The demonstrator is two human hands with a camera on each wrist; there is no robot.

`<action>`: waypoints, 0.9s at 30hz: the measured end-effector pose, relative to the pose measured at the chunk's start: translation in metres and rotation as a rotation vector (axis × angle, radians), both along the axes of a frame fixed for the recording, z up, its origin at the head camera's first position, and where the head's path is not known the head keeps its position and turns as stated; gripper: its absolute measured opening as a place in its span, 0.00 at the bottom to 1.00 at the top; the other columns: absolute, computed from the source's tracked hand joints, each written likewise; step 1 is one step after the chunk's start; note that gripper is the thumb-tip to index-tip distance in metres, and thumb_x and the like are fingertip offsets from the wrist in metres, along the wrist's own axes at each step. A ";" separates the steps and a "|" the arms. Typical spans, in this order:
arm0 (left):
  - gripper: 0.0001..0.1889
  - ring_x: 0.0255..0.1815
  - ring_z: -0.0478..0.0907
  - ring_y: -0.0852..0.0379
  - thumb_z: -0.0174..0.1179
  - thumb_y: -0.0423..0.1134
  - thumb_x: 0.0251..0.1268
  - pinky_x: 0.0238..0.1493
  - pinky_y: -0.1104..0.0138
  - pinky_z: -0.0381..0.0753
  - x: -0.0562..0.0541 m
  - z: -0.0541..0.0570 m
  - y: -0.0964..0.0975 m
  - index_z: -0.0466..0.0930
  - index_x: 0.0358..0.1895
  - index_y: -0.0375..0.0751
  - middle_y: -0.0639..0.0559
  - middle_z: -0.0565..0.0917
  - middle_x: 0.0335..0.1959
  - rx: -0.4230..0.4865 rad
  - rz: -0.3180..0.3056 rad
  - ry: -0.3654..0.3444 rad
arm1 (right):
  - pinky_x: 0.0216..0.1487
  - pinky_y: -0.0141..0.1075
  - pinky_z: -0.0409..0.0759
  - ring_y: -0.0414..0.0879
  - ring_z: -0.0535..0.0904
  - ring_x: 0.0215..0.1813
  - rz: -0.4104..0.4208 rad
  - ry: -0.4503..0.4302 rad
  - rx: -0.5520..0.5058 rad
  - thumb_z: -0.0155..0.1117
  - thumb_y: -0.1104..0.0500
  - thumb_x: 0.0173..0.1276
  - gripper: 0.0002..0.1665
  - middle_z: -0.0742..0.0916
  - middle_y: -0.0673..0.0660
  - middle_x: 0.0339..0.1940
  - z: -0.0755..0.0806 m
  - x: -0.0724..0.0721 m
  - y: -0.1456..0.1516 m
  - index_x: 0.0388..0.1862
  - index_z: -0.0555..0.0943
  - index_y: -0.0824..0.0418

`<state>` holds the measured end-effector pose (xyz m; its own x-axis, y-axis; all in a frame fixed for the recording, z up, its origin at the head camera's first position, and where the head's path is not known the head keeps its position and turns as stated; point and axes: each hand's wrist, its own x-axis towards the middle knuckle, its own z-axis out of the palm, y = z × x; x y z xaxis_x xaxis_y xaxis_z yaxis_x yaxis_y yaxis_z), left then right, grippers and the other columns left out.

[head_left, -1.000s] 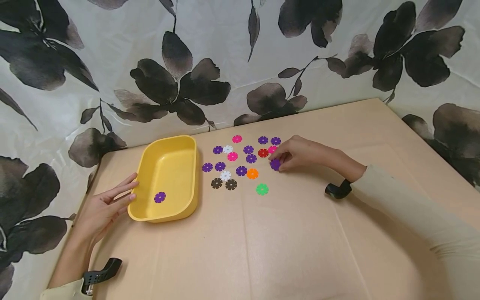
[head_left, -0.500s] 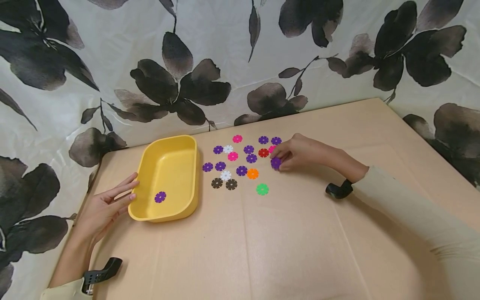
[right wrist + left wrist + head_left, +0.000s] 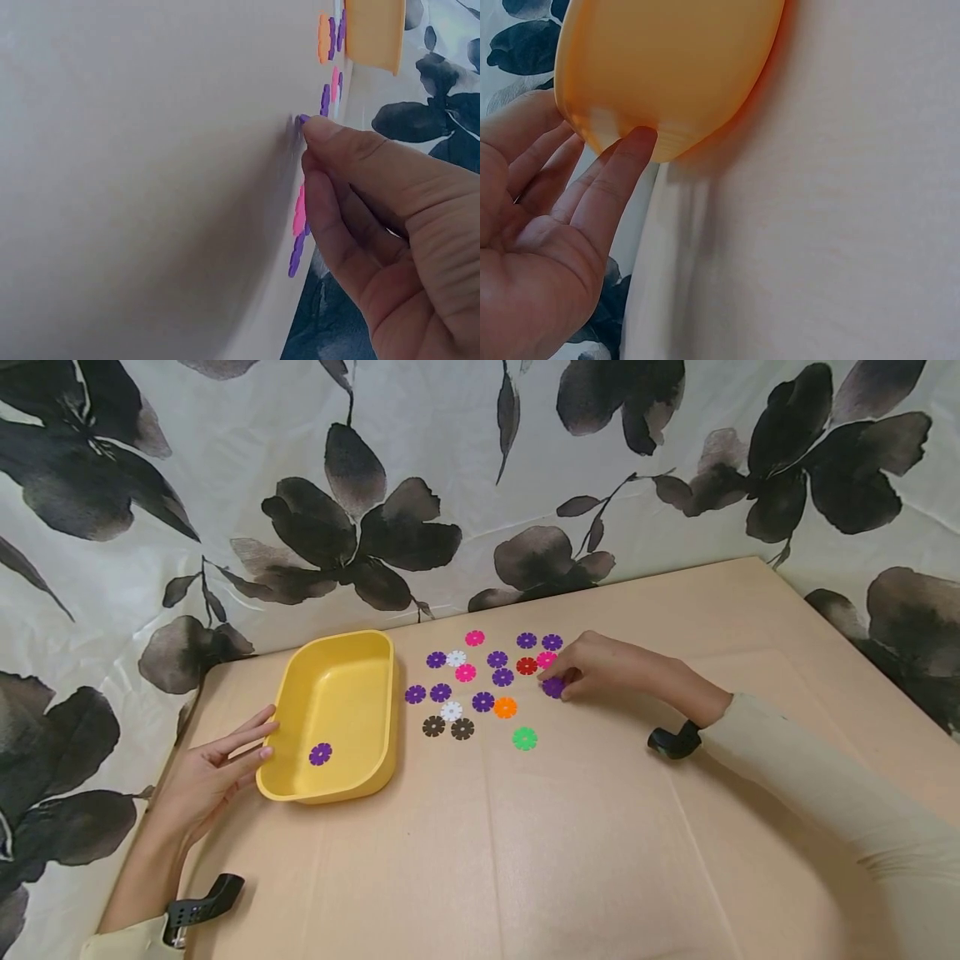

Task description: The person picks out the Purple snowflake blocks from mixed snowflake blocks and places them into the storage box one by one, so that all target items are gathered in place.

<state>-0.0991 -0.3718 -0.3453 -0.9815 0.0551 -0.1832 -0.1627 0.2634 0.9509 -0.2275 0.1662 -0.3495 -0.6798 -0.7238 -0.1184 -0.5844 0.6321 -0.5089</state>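
My left hand (image 3: 213, 772) holds the left side of a yellow tray (image 3: 388, 727). In the left wrist view, one fingertip (image 3: 641, 139) presses the tray's outer wall while other fingers reach up to its rim. Inside the tray lies one purple flower-shaped disc (image 3: 320, 754). On the right, my right hand (image 3: 603, 667) pinches another purple disc (image 3: 553, 687) between thumb and fingertips, close over the table; the fingers cover part of it. Beside that hand lie a pink disc (image 3: 547, 659), a red disc (image 3: 527, 666) and a purple disc (image 3: 552, 642).
Several loose discs spread between tray and right hand, among them an orange one (image 3: 506, 707), a green one (image 3: 525, 739), a dark brown one (image 3: 462, 729) and a white one (image 3: 451, 712). A white cloth with dark flowers (image 3: 360, 535) hangs behind the tan table (image 3: 600, 860).
The right hand shifts only slightly, and the purple disc in its fingers turns and tips a little. The left hand and the tray stay where they were.
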 end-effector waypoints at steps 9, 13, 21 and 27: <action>0.29 0.75 0.63 0.70 0.66 0.34 0.69 0.52 0.77 0.81 0.001 -0.002 -0.001 0.70 0.72 0.35 0.64 0.65 0.78 0.010 -0.014 0.015 | 0.51 0.38 0.88 0.43 0.88 0.44 -0.057 -0.001 -0.046 0.81 0.57 0.58 0.24 0.92 0.51 0.42 0.002 0.000 -0.001 0.55 0.89 0.57; 0.29 0.74 0.65 0.71 0.65 0.33 0.70 0.52 0.77 0.81 0.001 -0.002 -0.001 0.70 0.72 0.34 0.64 0.65 0.78 0.015 -0.022 0.019 | 0.51 0.38 0.88 0.44 0.89 0.45 -0.074 -0.002 -0.110 0.82 0.58 0.57 0.24 0.92 0.51 0.43 0.005 0.000 0.001 0.55 0.89 0.55; 0.29 0.79 0.57 0.65 0.64 0.33 0.71 0.54 0.78 0.80 0.000 -0.004 -0.002 0.70 0.73 0.36 0.65 0.64 0.78 0.048 -0.020 -0.005 | 0.52 0.40 0.87 0.45 0.89 0.46 -0.076 -0.022 -0.218 0.83 0.59 0.54 0.27 0.92 0.53 0.43 0.013 0.000 0.001 0.54 0.89 0.58; 0.29 0.81 0.51 0.62 0.62 0.32 0.72 0.55 0.76 0.80 -0.002 -0.005 -0.006 0.68 0.75 0.39 0.65 0.60 0.80 0.125 -0.018 -0.061 | 0.51 0.39 0.87 0.45 0.90 0.46 -0.060 -0.016 -0.268 0.84 0.60 0.52 0.27 0.92 0.54 0.43 0.014 0.000 -0.002 0.54 0.89 0.58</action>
<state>-0.1014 -0.3782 -0.3500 -0.9674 0.0991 -0.2332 -0.2175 0.1472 0.9649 -0.2280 0.1637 -0.3352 -0.7223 -0.6889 0.0609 -0.5401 0.5069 -0.6719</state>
